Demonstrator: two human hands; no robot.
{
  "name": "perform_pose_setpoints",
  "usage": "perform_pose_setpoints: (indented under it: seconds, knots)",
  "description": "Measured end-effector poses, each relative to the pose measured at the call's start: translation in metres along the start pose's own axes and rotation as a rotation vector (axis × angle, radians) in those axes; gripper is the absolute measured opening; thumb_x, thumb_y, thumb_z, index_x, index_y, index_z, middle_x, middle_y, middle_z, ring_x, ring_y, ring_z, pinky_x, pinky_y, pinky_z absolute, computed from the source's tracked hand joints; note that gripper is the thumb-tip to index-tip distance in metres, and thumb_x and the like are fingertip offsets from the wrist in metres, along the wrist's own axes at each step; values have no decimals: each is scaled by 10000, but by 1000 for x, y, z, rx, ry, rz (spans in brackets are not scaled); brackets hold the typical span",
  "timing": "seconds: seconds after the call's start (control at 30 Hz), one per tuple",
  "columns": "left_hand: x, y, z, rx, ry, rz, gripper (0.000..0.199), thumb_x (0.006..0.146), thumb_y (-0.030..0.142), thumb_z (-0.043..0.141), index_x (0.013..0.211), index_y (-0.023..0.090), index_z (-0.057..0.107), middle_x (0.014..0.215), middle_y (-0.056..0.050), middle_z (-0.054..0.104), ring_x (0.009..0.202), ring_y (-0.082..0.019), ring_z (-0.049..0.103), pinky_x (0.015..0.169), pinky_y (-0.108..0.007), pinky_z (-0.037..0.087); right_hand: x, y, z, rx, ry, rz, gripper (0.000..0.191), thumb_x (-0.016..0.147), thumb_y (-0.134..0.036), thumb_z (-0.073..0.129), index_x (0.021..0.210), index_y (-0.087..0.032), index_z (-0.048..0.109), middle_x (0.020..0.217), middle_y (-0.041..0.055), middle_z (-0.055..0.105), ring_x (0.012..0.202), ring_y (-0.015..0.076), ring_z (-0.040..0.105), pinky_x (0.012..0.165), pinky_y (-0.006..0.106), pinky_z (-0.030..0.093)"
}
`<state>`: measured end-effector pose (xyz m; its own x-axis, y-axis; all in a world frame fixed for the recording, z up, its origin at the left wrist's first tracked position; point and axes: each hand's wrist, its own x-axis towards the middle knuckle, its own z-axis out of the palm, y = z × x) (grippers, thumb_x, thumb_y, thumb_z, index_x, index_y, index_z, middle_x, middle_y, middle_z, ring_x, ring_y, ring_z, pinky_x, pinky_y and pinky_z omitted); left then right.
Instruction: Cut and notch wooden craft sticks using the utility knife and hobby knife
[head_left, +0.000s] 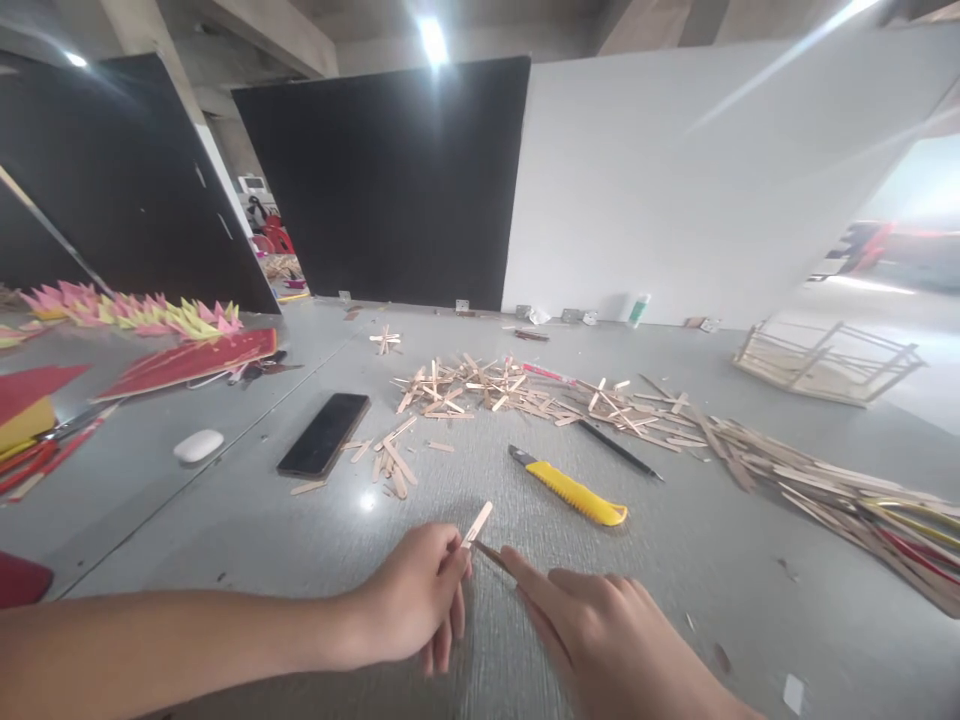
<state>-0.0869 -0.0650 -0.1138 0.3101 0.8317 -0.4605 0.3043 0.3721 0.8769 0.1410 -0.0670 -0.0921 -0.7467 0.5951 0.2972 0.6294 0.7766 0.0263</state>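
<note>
Pinched between the thumb and fingers of my left hand (427, 590) is a short wooden stick (480, 520), its free end pointing up and away. My right hand (592, 625) grips a thin dark pointed tool (495, 557), whose tip meets the stick just beyond my left fingertips. The tool's rear part is hidden inside my right hand. A yellow utility knife (574, 490) lies on the grey table (300, 550) beyond my right hand.
Wooden stick pieces (472, 385) spread across the middle, with longer strips (817, 480) at the right. A phone (325, 435), a white case (199, 446) and a black pen (621, 450) lie around. Behind stand black (390, 190) and white panels (675, 190).
</note>
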Motion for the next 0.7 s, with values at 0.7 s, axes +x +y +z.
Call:
perform_pose_setpoints:
  seconds: [0.7]
  knots:
    - [-5,-2,0,-17,-33,47,369,1055,564,385,940,217,430,558,66,574,297,-74,456,245,-123,344,-17,12,12,-49,-34,-73,579,943,-83,519,1518,-90,450,702,-41,635,440,146,616,375,300,418]
